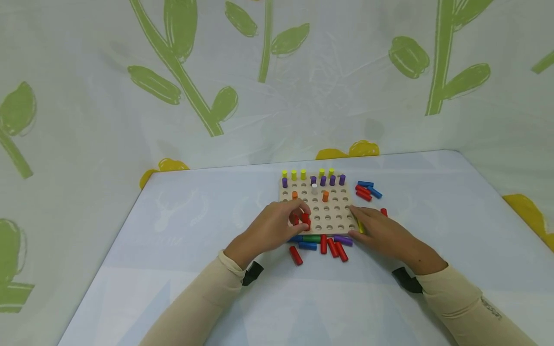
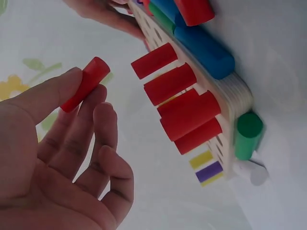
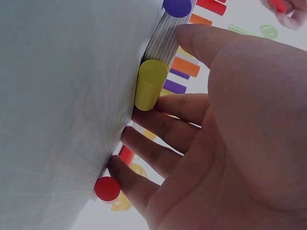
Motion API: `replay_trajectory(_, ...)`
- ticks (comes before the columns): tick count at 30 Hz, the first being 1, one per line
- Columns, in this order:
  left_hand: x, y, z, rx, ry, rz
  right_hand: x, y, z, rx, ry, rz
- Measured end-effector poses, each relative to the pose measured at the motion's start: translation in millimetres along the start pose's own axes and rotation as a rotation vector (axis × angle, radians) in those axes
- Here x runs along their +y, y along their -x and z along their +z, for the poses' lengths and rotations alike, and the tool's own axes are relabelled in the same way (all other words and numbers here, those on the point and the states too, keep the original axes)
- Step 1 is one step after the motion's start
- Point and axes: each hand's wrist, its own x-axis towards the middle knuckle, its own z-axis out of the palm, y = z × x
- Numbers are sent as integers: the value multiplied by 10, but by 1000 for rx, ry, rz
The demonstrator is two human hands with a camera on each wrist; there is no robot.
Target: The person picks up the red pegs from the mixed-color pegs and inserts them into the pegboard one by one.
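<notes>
A light wooden pegboard [image 1: 335,214] with rows of round holes lies on the table. My left hand [image 1: 277,223] is over its near left corner, pinching a red peg [image 2: 87,82] between thumb and fingertips. In the left wrist view, that peg is above the board's surface, apart from several red pegs [image 2: 184,115] standing in the near left holes. My right hand [image 1: 385,233] rests at the board's right edge, thumb at the near corner and fingers extended. A yellow peg [image 3: 151,86] lies beside the board at those fingers.
Yellow pegs [image 1: 294,175], purple pegs [image 1: 332,180], orange pegs [image 1: 325,196] and a white peg [image 1: 314,189] stand in the board. Loose red pegs [image 1: 332,247], blue pegs [image 1: 308,246] and a green peg [image 1: 312,238] lie before it. More blue pegs [image 1: 374,192] lie right of it.
</notes>
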Motion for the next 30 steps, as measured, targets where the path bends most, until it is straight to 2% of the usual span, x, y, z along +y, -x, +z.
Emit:
replay_trajectory(8,51,-217,56,15,-66,-24,-3,-12,-2,-16,-2,12)
replay_trajectory(15,51,-369,137,32,-133,-15,3,-17,-1,-16,2,14)
replay_trajectory(23,22,-473,194,20,-154,-60,-19,-18,-14,-23,10,15)
replay_trajectory(30,-4,-527,244,-23,-171,-100,-12,-16,-26,-25,10,18)
